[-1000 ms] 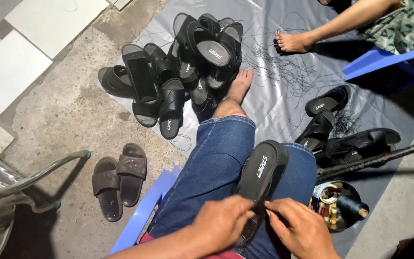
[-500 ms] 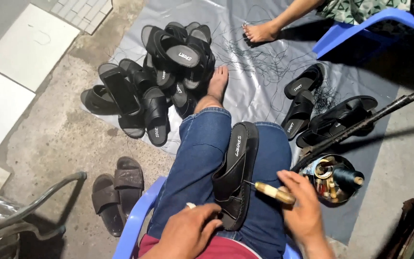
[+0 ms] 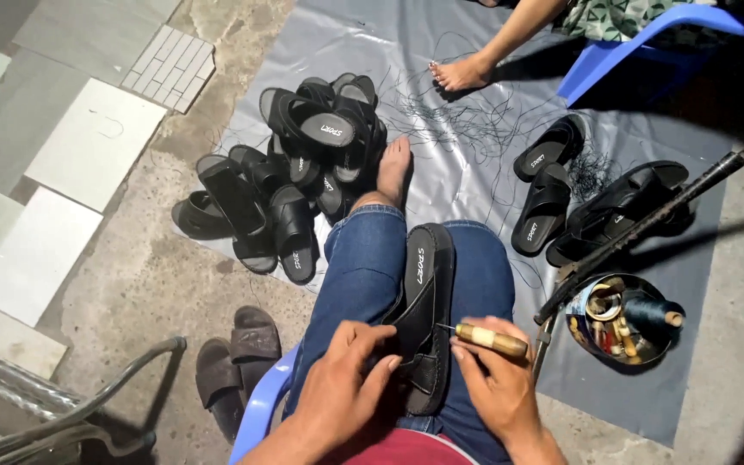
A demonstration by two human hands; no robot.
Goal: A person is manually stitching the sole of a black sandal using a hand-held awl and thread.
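Your right hand (image 3: 497,379) is closed around a wooden-handled awl (image 3: 491,338), its metal tip touching the strap of the black sandal (image 3: 424,319) lying along your thighs. Your left hand (image 3: 342,383) clamps the strap's other side, fingers curled, bracing it against the point. Just right stands a round tin of tools and thread (image 3: 622,319); ahead, a pile of black sandals (image 3: 294,172) on grey sheeting (image 3: 441,69).

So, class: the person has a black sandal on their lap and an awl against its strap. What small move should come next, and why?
Probably push the wooden-handled awl through the strap. Its metal tip already meets the strap edge of the black sandal, the right hand grips the handle, and the left hand steadies the sandal on the lap.
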